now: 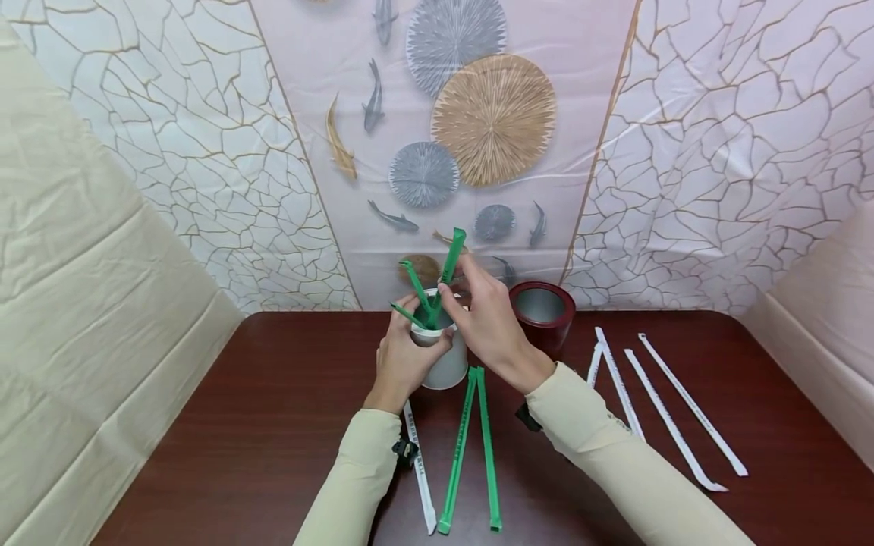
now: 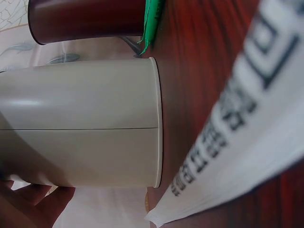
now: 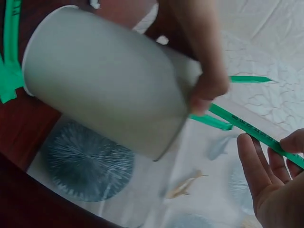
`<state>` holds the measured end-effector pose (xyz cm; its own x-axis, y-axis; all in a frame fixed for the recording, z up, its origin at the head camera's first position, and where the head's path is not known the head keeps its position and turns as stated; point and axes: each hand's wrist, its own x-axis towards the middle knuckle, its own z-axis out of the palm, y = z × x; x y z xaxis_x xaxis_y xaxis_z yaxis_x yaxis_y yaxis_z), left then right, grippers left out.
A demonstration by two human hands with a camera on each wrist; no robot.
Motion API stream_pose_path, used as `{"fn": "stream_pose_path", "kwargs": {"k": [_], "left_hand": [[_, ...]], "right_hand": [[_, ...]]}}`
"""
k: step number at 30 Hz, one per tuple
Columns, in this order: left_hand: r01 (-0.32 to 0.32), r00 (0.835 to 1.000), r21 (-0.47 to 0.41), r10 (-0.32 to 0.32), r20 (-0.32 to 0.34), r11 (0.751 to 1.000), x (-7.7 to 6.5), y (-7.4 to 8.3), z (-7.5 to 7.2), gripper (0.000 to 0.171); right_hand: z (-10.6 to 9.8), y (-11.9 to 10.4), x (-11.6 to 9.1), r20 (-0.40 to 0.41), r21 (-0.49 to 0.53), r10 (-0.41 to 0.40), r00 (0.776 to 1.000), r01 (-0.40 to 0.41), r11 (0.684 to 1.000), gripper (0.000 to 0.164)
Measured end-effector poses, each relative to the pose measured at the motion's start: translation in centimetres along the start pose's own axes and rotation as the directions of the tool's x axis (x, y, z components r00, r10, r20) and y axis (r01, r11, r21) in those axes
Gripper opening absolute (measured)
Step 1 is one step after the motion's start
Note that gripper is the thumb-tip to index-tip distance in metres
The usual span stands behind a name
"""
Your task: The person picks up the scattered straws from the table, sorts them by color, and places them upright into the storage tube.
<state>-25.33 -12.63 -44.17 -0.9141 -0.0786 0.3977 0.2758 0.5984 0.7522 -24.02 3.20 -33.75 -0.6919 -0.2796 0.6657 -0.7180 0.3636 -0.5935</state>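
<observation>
My left hand (image 1: 403,360) grips a white can (image 1: 445,369) around its rim; the can stands upright on the table. In the right wrist view the left thumb lies on the rim of the can (image 3: 104,80). With thumb and fingers, my right hand (image 1: 493,326) pinches a green paper-wrapped straw (image 1: 452,258), its lower end inside the can's mouth. Two more green wrapped straws (image 1: 416,285) lean out of the can to the left. The straws' lower ends are hidden inside. The left wrist view shows the can's plain side (image 2: 85,104).
A dark red can (image 1: 542,322) stands open behind the right hand. Two green wrapped straws (image 1: 459,455) lie in front of the white can, beside a white wrapped straw (image 1: 421,478) near the left forearm. Several white wrapped straws (image 1: 672,409) lie on the right, partly under the right sleeve.
</observation>
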Motion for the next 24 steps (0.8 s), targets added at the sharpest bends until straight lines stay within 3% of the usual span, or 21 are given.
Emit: {"fn": "stream_pose_path", "kwargs": {"k": [7, 14, 17, 21, 24], "left_hand": [[-0.031, 0.999, -0.010, 0.031, -0.007, 0.999, 0.0, 0.0, 0.4, 0.068], [-0.036, 0.999, -0.018, 0.036, 0.006, 0.999, 0.0, 0.0, 0.4, 0.074], [-0.030, 1.000, -0.013, 0.030, 0.006, 0.999, -0.1, 0.0, 0.3, 0.075], [-0.013, 1.000, -0.003, 0.013, 0.005, 1.000, -0.1, 0.0, 0.2, 0.077], [0.003, 1.000, 0.003, -0.003, 0.004, 1.000, -0.1, 0.0, -0.1, 0.078]], "right_hand": [[0.2, 1.6, -0.1, 0.109, -0.088, 0.056, 0.992, -0.046, 0.995, 0.025], [0.7, 2.5, -0.1, 0.292, -0.310, 0.038, 0.956, 0.057, 0.949, 0.012], [0.9, 2.7, -0.4, 0.352, -0.366, 0.038, 0.935, 0.100, 0.925, 0.017], [1.1, 3.1, -0.7, 0.387, -0.382, 0.031, 0.922, 0.130, 0.915, 0.031], [1.0, 3.1, -0.8, 0.382, -0.356, 0.035, 0.923, 0.112, 0.928, 0.029]]}}
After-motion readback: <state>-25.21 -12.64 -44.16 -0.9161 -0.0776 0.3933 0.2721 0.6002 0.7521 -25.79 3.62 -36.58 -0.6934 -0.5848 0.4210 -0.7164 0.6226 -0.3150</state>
